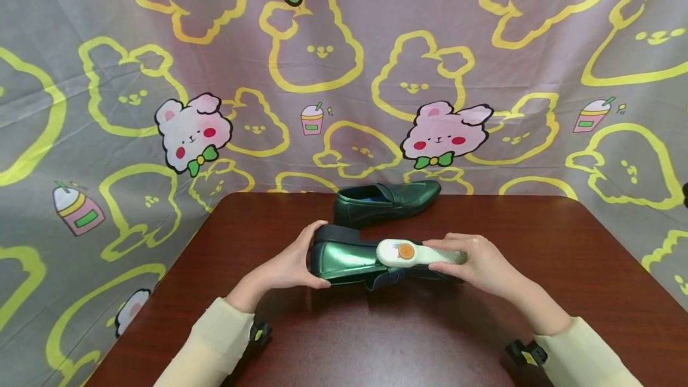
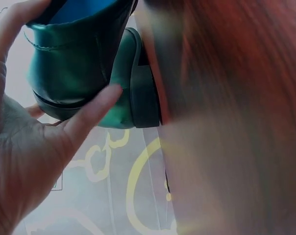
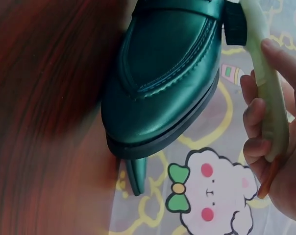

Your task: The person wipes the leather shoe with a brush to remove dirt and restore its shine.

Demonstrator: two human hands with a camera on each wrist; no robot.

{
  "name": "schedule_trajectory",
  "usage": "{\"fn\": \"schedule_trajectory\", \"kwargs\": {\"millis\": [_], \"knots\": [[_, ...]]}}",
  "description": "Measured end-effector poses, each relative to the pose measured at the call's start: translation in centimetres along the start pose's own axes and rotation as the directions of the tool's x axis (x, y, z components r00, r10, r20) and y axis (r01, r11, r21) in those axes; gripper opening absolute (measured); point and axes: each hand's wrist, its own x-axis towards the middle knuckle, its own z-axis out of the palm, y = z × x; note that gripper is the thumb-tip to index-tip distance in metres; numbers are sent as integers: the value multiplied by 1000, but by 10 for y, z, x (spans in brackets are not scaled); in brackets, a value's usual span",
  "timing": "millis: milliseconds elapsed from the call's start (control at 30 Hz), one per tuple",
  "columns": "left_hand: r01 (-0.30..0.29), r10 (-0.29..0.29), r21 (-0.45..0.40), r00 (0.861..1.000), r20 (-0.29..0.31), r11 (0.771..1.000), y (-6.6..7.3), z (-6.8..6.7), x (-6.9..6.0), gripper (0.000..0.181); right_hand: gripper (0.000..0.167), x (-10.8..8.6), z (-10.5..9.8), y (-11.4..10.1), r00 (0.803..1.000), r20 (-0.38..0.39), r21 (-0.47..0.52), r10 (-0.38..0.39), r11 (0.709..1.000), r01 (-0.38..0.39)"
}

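A dark green loafer lies on its side above the table, its heel end at the left. My left hand grips that heel end, thumb and fingers on opposite sides; the left wrist view shows the blue lining inside the held loafer. With my right hand I hold a brush by its pale handle, which has an orange round spot on its head. In the right wrist view the dark bristles touch the side of the loafer near its strap.
A matching green loafer stands upright behind, near the back edge of the brown wooden table, toe to the right. A grey curtain with cartoon bears hangs just past the table.
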Motion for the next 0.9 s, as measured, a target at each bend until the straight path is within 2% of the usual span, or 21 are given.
{"fn": "schedule_trajectory", "kwargs": {"millis": [200, 333, 467, 600, 667, 733, 800, 900], "knots": [[-11, 12, -42, 1000, 22, 999, -1, 1, -2, 117, 41, 5, -2, 5, 987, -21, -56, 160, 985, -161], [11, -5, -98, 998, 61, 995, -2, 0, -5, 121, 41, 5, -4, 2, 978, -32, -68, 208, 975, -210], [25, -14, -139, 997, 78, 990, -3, 1, -7, 123, 40, 3, -5, -8, 985, -23, -8, 172, 985, -172], [21, -10, -178, 998, 63, 984, -4, 3, -6, 121, 38, 1, -3, -18, 999, 23, 72, 28, 997, -30], [13, -2, -193, 998, 59, 981, -4, 4, -6, 119, 38, 1, 0, -20, 998, 47, 77, -52, 996, 48], [4, 8, -202, 998, 59, 979, -5, 6, -5, 119, 37, 1, 2, -22, 994, 61, 68, -93, 994, 88], [-10, 23, -210, 998, 60, 978, -6, 7, -5, 118, 37, 2, 4, -20, 994, 58, 49, -89, 995, 86], [-27, 41, -218, 997, 62, 976, -8, 9, -4, 117, 39, 2, 3, -14, 1000, 28, -3, 0, 1000, 0]]}}
